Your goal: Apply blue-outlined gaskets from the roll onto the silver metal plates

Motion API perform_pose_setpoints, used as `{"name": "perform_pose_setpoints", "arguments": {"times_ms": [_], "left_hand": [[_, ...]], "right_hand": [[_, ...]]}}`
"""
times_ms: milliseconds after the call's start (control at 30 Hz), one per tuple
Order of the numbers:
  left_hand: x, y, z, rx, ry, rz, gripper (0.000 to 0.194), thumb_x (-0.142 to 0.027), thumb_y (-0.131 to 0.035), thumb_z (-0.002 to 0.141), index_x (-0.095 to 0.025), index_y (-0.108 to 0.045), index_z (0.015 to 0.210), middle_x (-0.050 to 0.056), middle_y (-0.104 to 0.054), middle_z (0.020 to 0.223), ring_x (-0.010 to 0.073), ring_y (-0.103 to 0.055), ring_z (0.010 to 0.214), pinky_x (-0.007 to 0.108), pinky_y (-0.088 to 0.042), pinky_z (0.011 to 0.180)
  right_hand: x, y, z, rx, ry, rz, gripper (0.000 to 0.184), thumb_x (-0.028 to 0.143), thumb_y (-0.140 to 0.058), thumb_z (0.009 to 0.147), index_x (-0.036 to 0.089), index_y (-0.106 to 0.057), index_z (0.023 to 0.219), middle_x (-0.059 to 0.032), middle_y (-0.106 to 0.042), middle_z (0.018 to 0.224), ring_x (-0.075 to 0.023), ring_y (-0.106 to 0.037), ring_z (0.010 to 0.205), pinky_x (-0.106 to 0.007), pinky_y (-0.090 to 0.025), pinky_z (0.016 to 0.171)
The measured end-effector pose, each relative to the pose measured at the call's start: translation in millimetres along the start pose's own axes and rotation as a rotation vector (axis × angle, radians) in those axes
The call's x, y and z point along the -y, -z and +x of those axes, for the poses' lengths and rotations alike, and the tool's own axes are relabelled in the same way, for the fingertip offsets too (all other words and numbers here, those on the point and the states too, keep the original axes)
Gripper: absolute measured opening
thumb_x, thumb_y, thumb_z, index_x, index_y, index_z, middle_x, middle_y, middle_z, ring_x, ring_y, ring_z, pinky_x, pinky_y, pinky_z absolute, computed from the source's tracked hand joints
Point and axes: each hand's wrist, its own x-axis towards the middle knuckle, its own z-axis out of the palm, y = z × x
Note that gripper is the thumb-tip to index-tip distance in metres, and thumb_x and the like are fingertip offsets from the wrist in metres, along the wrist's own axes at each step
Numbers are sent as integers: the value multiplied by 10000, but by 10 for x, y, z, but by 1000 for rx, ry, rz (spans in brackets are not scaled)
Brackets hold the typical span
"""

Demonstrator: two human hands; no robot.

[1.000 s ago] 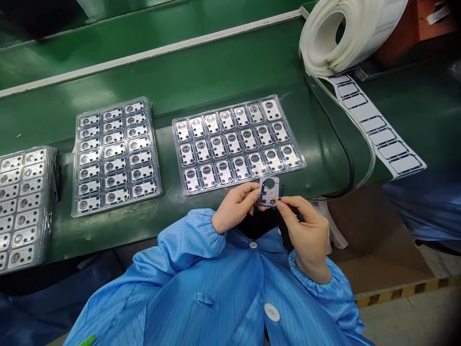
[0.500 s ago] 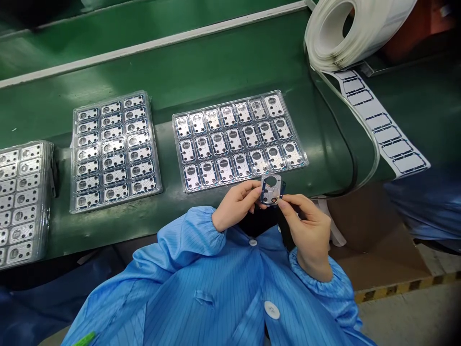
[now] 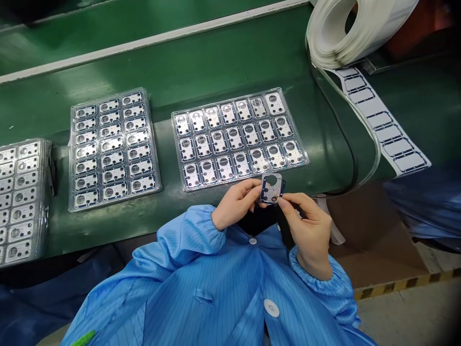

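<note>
Fingers (image 3: 296,200) on plate (image 3: 271,190) edges near tray (image 3: 297,137)

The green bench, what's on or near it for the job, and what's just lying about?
Probably for the job:
silvery plate, in the left hand and right hand
trays of similar plates
white roll and its strip

Seemingly just lying about:
black cable
brown cardboard

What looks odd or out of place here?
The white strip at right has a wide gap between dark outlines, breaking the close spacing. A small white fleck lies on the green bench at far left. Nothing odd stands out on the held plate.
</note>
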Motion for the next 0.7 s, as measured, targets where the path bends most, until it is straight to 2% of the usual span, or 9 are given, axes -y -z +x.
{"name": "perform_pose_setpoints", "arguments": {"times_ms": [267, 700], "left_hand": [[8, 2, -6, 1, 2, 7, 384, -466, -560, 922, -118, -634, 1068, 21, -625, 734, 103, -619, 643, 179, -431, 515], [9, 4, -5, -3, -18, 10, 377, -468, -559, 919, -118, -626, 1042, 17, -620, 736, 87, -610, 625, 168, -438, 513]], "right_hand": [[19, 4, 3, -9, 78, -96, 88, 276, -672, 882, 216, -736, 875, -29, -698, 820, -168, -639, 763, -296, -518, 662], [33, -13, 11, -47, 333, -313, 100, 216, -626, 906, 230, -725, 914, -33, -711, 799, -166, -669, 722, -307, -547, 672]]}}
